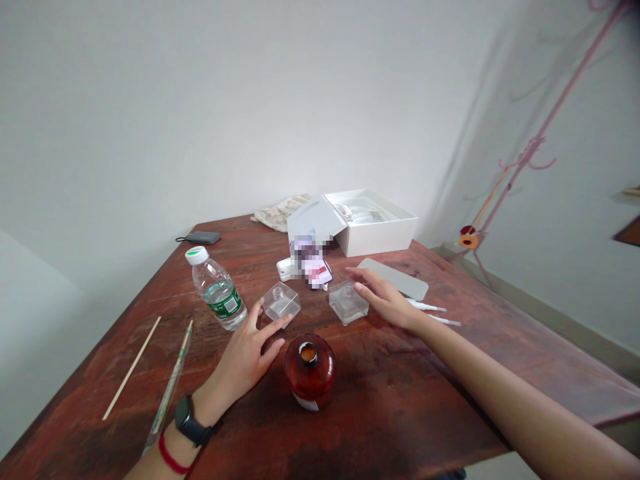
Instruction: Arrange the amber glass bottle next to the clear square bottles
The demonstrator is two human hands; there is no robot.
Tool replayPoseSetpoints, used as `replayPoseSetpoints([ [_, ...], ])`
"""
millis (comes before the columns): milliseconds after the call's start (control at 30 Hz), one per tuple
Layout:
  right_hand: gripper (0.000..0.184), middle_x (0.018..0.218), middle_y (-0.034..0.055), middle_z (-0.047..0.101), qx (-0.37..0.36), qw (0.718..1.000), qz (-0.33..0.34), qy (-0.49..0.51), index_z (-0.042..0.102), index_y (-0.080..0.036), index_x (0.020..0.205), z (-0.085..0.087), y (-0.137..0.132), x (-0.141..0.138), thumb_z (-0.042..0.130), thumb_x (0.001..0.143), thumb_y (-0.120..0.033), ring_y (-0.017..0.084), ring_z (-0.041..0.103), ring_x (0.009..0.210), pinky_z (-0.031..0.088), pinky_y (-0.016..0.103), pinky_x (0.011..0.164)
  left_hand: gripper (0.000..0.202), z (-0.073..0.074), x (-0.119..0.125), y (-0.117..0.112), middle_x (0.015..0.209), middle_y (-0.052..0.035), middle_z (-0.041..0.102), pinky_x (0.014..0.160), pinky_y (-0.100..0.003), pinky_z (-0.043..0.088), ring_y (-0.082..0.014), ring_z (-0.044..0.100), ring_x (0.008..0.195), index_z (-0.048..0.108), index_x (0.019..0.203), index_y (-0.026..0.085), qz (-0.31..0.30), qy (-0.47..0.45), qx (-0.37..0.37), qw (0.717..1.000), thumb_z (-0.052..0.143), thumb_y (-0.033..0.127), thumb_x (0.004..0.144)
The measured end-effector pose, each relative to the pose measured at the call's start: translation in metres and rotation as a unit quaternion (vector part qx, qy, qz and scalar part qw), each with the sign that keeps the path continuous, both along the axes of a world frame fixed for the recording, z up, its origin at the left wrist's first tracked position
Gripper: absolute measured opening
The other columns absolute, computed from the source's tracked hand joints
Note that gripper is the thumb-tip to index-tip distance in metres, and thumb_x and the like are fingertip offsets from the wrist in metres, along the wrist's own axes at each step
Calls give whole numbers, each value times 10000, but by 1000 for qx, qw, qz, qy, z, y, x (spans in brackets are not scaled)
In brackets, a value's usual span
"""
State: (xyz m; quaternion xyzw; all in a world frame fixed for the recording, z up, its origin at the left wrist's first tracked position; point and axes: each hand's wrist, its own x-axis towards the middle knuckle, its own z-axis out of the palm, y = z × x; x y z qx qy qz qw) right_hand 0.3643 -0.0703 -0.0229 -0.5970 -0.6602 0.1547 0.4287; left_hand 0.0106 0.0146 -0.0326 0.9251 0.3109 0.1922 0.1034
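Observation:
My left hand (249, 357) lies flat on the wooden table (400, 413), fingers spread, its fingertips touching a small clear square glass bottle (281, 301). My right hand (383, 297) reaches in from the right, fingers stretched out, resting against a second clear square glass bottle (349, 301). An open round amber bottle (310, 370) stands between my forearms, close to my left thumb. I wear a black watch and a red band on the left wrist.
A plastic water bottle (217, 288) with a green label stands left of my left hand. Two thin sticks (133, 367) lie at the left. Behind are an open white box (373, 221), a grey flat lid (397, 278), two white droppers (433, 312), a cloth and a dark wallet (203, 237).

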Motion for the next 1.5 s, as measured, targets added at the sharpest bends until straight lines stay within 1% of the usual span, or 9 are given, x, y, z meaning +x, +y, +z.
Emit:
replayPoseSetpoints([
  [300, 555, 1419, 142, 718, 1, 1000, -4, -6, 597, -238, 1484, -3, 1, 2, 463, 1074, -586, 350, 683, 1305, 531, 570, 1135, 479, 1, -1, -2, 1799, -143, 246, 1170, -584, 524, -438, 580, 1456, 667, 1502, 316, 2, 3, -51, 999, 654, 245, 1028],
  [467, 549, 1391, 139, 729, 2, 1000, -7, -4, 598, -244, 1482, -4, 1, 2, 473, 1072, -586, 350, 684, 1306, 541, 568, 1125, 537, 0, -2, -3, 1829, -172, 80, 1181, -591, 503, -456, 532, 1492, 581, 1578, 296, -4, 20, -72, 997, 640, 260, 1046],
  [733, 532, 1361, 125, 744, 5, 1000, -5, -6, 599, -264, 1486, -4, 0, 2, 482, 1071, -575, 343, 703, 1277, 545, 574, 1114, 539, 7, -2, -9, 1827, -82, -171, 1285, -616, 336, -484, 161, 1640, 573, 1580, 307, 1, -14, -49, 999, 627, 227, 1050],
  [833, 534, 1349, 121, 748, 5, 1000, -7, -6, 598, -270, 1489, -3, 0, 2, 483, 1069, -579, 341, 708, 1263, 551, 571, 1107, 475, 13, -2, -12, 1844, -77, -64, 1305, -602, 317, -435, 167, 1662, 619, 1531, 291, -8, -67, -23, 997, 604, 217, 1062],
  [933, 541, 1365, 122, 743, 4, 1000, -10, -3, 602, -269, 1485, -4, 0, 2, 482, 1066, -590, 346, 703, 1270, 544, 577, 1115, 364, 19, -1, -15, 1805, -125, 235, 1273, -564, 410, -377, 346, 1623, 695, 1421, 255, -43, -131, 16, 990, 588, 225, 1074],
  [1100, 551, 1383, 134, 734, 1, 1000, -11, 5, 610, -256, 1468, -5, 1, 2, 483, 1060, -604, 354, 692, 1291, 531, 580, 1126, 259, 24, 0, -16, 1318, -144, 760, 964, -359, 651, -257, 764, 1161, 753, 1245, 201, -92, -200, 13, 975, 547, 227, 1090],
  [1233, 555, 1365, 138, 735, -2, 1000, -8, 7, 617, -249, 1457, -5, 1, 2, 483, 1057, -609, 361, 684, 1297, 517, 588, 1141, 283, 21, -1, -15, 1088, -95, 833, 625, -229, 626, -187, 797, 800, 737, 1266, 202, -78, -204, -47, 975, 528, 299, 1101],
  [1367, 550, 1389, 130, 719, -5, 1000, -4, 6, 605, -266, 1468, -4, -1, 2, 477, 1062, -615, 349, 674, 1309, 519, 581, 1144, 287, 19, -2, -13, 941, -61, 848, 714, -248, 637, -198, 813, 811, 774, 1189, 214, -99, -197, -72, 973, 521, 311, 1096],
  [1500, 550, 1413, 124, 710, -9, 1000, -3, 1, 600, -278, 1471, -4, -3, 2, 466, 1066, -626, 340, 658, 1339, 485, 577, 1188, 281, 23, -2, -16, 783, 1, 823, 556, -199, 538, -133, 710, 528, 785, 1101, 220, -114, -166, -129, 971, 536, 350, 1102],
])
